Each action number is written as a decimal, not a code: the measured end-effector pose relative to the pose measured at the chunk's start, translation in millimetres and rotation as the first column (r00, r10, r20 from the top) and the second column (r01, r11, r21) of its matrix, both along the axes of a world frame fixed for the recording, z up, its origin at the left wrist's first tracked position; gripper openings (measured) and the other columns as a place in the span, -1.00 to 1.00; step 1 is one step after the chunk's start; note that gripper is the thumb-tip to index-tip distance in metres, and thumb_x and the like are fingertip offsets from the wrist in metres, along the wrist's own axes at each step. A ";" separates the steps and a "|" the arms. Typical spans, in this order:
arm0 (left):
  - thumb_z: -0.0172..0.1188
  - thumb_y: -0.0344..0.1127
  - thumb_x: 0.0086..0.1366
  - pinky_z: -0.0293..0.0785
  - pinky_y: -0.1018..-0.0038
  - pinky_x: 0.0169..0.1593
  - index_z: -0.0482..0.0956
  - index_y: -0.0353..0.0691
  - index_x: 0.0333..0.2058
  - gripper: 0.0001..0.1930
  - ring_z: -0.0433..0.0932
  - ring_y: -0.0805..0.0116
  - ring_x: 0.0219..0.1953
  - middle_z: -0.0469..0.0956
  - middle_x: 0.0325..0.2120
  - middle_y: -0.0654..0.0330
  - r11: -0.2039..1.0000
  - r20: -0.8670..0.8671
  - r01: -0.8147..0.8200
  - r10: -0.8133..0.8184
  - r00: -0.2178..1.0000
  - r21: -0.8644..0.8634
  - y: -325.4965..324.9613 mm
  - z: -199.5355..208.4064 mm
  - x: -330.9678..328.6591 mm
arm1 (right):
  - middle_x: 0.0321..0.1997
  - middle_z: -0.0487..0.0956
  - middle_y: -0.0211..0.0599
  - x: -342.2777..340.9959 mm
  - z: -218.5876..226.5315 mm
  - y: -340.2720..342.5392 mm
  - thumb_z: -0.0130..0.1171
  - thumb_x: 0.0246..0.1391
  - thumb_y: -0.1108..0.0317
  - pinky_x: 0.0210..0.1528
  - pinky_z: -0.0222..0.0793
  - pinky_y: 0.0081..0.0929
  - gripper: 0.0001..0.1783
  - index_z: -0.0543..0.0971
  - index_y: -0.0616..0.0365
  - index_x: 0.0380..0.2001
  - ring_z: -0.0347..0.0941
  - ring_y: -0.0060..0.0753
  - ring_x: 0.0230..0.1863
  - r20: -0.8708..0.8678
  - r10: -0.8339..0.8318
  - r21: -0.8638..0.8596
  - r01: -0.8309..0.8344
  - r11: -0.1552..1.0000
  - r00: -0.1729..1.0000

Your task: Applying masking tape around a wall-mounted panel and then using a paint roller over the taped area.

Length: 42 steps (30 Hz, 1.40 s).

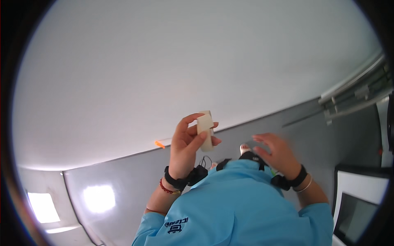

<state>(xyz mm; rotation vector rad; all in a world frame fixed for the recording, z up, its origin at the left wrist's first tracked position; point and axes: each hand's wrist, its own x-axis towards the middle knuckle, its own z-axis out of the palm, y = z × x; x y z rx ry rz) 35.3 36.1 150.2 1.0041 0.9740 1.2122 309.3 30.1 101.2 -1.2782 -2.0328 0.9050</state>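
Note:
A roll of cream-coloured tape [207,141], looking like masking tape, is held up in front of my body. My left hand [182,151] grips it, thumb on the near face and fingers wrapped behind and through it. A short strip of the tape seems to stand off the roll at the top. To the right, apart from the tape, my right hand [280,153] is empty with its fingers spread, slightly blurred. Both wrists carry black straps with small black modules.
A broad white wall [164,74] rises ahead and meets the grey floor [135,176]. A small orange object [160,144] lies near their joint, left of my hand. At right are a metal-framed structure [361,92] and a black-and-white framed panel [357,184].

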 end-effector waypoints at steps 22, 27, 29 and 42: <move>0.09 -0.49 0.36 0.60 0.49 -0.38 0.20 -0.34 0.21 -0.52 0.66 0.28 -0.48 0.65 -0.36 -0.05 0.878 -0.052 -0.179 0.225 0.973 0.444 -8.9 144.3 -38.5 | -0.22 0.57 -0.23 -90.0 202.6 75.4 0.35 -0.04 0.35 -0.12 0.37 -0.20 -0.59 0.54 0.22 -0.10 0.42 -0.07 -0.23 0.027 0.345 0.880 -0.186 0.436 0.938; 0.20 -0.42 0.31 0.56 0.58 -0.38 0.25 -0.33 0.19 -0.49 0.62 0.37 -0.27 0.50 -0.03 -0.01 0.765 -0.113 -0.248 0.384 0.916 0.595 -9.7 182.1 -51.8 | -0.32 0.50 -0.30 -99.9 253.6 75.9 0.37 -0.10 0.37 -0.17 0.35 -0.28 -0.54 0.56 0.23 -0.06 0.40 -0.21 -0.28 0.175 0.181 0.956 -0.211 0.203 0.968; 0.24 -0.43 0.27 0.56 0.58 -0.36 0.26 -0.32 0.18 -0.46 0.60 0.38 -0.23 0.45 0.02 0.02 0.703 -0.169 -0.251 0.469 0.867 0.665 -8.1 188.2 -47.1 | -0.33 0.50 -0.33 -102.0 260.1 75.9 0.38 -0.11 0.37 -0.17 0.35 -0.30 -0.53 0.56 0.22 -0.06 0.40 -0.25 -0.29 0.202 0.146 0.963 -0.223 0.149 0.968; 0.28 -0.49 0.22 0.44 0.63 -0.40 0.57 -0.32 -0.37 -0.94 0.47 0.58 -0.52 0.58 -0.53 0.30 0.439 -0.184 -0.366 0.810 0.557 0.820 -5.7 239.5 -75.9 | -0.42 0.41 -0.39 -120.5 315.5 48.6 0.37 -0.14 0.34 -0.27 0.34 -0.36 -0.56 0.59 0.19 -0.11 0.36 -0.34 -0.38 0.322 0.050 0.947 -0.322 -0.025 0.945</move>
